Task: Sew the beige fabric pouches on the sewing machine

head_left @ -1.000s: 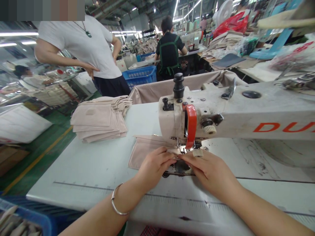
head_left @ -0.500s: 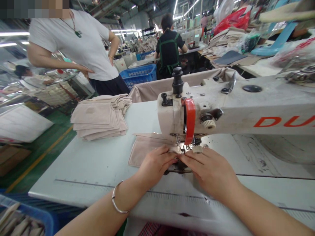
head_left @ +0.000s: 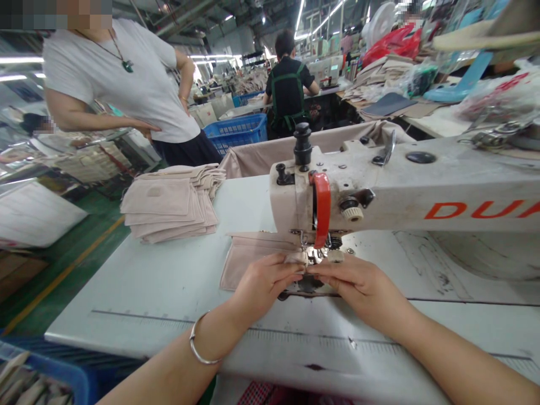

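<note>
A beige fabric piece point(head_left: 244, 256) lies flat under the head of a white sewing machine point(head_left: 379, 194), its near edge at the needle. My left hand point(head_left: 264, 281), with a silver bangle on the wrist, rests on the fabric's right part with its fingers curled and pinching the edge. My right hand point(head_left: 358, 287) meets it from the right, fingers pressed together on the same edge just in front of the presser foot point(head_left: 314, 256). The fingertips of both hands nearly touch.
A stack of beige fabric pieces point(head_left: 172, 202) sits at the table's back left. A person in a white shirt point(head_left: 122, 84) stands beyond the table's left corner. A blue crate point(head_left: 240, 129) stands behind, and a blue bin point(head_left: 46, 377) at the near left.
Both hands stay at the needle. The fingers have drawn closer together on the fabric's edge, and the view has shifted slightly.
</note>
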A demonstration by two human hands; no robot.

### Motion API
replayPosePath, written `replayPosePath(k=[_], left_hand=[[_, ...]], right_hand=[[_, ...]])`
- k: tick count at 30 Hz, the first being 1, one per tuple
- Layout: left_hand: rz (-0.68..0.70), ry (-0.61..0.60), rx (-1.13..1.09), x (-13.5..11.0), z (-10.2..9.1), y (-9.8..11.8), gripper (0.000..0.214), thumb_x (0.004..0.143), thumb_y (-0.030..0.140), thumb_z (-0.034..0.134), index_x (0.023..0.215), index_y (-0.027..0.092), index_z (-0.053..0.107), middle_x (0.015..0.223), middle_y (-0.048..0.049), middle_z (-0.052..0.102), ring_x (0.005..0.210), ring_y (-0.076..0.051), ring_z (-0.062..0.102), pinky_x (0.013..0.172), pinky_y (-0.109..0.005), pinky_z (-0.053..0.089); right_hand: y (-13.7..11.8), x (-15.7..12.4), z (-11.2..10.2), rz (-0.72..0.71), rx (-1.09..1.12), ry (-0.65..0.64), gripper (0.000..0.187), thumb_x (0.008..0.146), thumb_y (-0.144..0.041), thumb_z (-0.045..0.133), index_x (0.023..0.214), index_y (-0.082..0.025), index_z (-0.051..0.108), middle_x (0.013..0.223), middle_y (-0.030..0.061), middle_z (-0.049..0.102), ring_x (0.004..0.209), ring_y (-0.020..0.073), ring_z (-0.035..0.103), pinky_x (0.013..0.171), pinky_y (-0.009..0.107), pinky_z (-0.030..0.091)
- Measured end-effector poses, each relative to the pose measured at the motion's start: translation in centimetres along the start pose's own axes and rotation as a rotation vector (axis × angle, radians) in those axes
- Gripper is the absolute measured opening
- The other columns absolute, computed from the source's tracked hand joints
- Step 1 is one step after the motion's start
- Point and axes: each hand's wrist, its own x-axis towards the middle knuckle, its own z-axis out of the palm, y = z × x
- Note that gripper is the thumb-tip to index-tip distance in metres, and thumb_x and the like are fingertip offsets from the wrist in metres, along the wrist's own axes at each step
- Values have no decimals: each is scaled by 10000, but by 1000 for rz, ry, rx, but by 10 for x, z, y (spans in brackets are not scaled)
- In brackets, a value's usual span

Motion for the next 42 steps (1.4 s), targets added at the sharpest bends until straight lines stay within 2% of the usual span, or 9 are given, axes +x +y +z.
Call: replayPosePath(k=[6,7,9,11,16,21,27,32,42], left_hand=[[37,37,47,-5,0,10,60,907,234,617,894,187,651,1131,-88,651,996,-205,643,860,-355,548],[6,57,40,-6,1,12,61,887,218,630,940,190,618,1142,-91,651,1005,-207,644,862,-357,551],[-46,84,69,-8,4,14,272,866,190,643,1120,198,546,1122,-83,666,1001,-207,653,862,-358,557],[3,54,165,-8,7,16,348,892,170,612,1222,208,506,1114,-75,673,1015,-213,653,890,-371,548],[249,-103,373,-7,9,19,257,968,131,493,1218,165,547,1162,-79,659,1097,-208,611,977,-367,501],[257,-161,436,-8,9,20,268,972,125,484,1233,132,545,1190,-82,650,1125,-217,599,984,-361,500],[283,-76,403,-10,11,23,225,977,153,483,1184,141,570,1167,-89,662,1143,-202,601,1016,-345,501],[324,-168,436,-10,9,23,273,988,133,445,1232,101,563,1209,-103,643,1221,-206,554,1089,-355,463],[351,-233,454,-7,5,18,279,999,149,434,1238,87,565,1255,-84,618,1232,-202,526,1121,-328,427]], right_hand=[[-6,-15,-27,-25,-351,-234,332,916,-112,482,1145,-261,671,1048,59,671,966,237,616,832,432,505],[-10,-18,-30,-7,-399,-267,290,906,-153,528,1134,-264,668,1061,62,658,971,250,608,831,448,498],[-18,-22,-30,10,-412,-298,265,892,-249,603,1154,-260,643,1097,63,637,1000,263,588,861,472,479],[-25,-23,-23,-18,-354,-299,290,906,-281,602,1193,-236,608,1116,63,631,1036,255,570,916,477,456],[-29,-20,1,-101,-259,-301,184,945,-180,513,1099,-193,614,1133,57,639,1078,230,555,946,446,446],[-26,-24,5,-100,-213,-259,209,937,-143,504,1111,-188,611,1083,62,644,1035,232,573,908,441,466],[-24,-26,7,-75,-241,-233,233,926,-125,497,1121,-178,614,1046,81,628,1004,251,568,859,451,478],[-23,-26,8,-103,-245,-241,206,901,-104,501,1064,-165,612,1023,76,625,986,244,561,860,441,477],[-27,-25,9,-64,-254,-250,161,882,-109,503,1000,-160,601,1011,69,604,962,245,532,859,452,461]])
